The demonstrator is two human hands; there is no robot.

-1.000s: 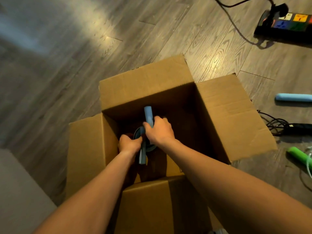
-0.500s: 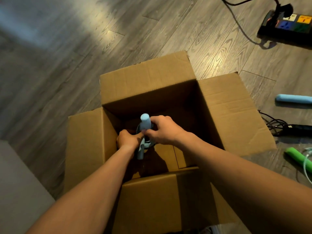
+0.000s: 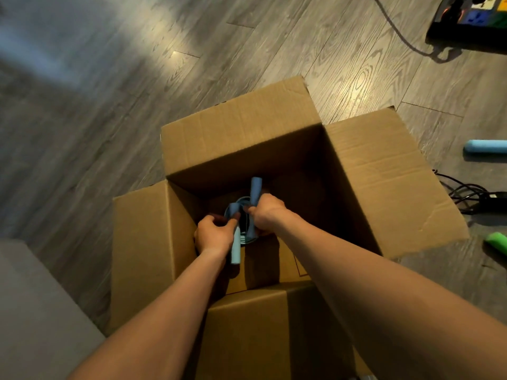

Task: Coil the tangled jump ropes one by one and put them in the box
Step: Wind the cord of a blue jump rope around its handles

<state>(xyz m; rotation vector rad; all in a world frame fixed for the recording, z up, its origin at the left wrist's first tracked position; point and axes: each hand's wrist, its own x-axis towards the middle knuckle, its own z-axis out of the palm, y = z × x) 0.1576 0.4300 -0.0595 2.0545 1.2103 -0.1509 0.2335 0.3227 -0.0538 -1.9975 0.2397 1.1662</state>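
Both hands are down inside the open cardboard box (image 3: 241, 138), which stands on the wooden floor (image 3: 109, 111), and between them they hold the coiled blue jump rope (image 3: 245, 202). The left hand (image 3: 214, 235) has its fingers curled round the near handle (image 3: 235, 248), whose long axis runs back toward the person. The right hand (image 3: 267, 215) has its fingers closed on the far handle (image 3: 255, 187), which points up and away toward the far wall of the box. It seems to pinch some of the loops as well. The coil lies between the two hands, just right of the left thumb and just left of the right knuckles. The inside of the box is too dark to tell whether the coil touches the bottom. The move ahead looks like a short drop and release, with both hands equally close. A pale blue handle (image 3: 485, 146) and a green handle (image 3: 497, 241) lie on the floor well to the right of the box, nearer the right hand.
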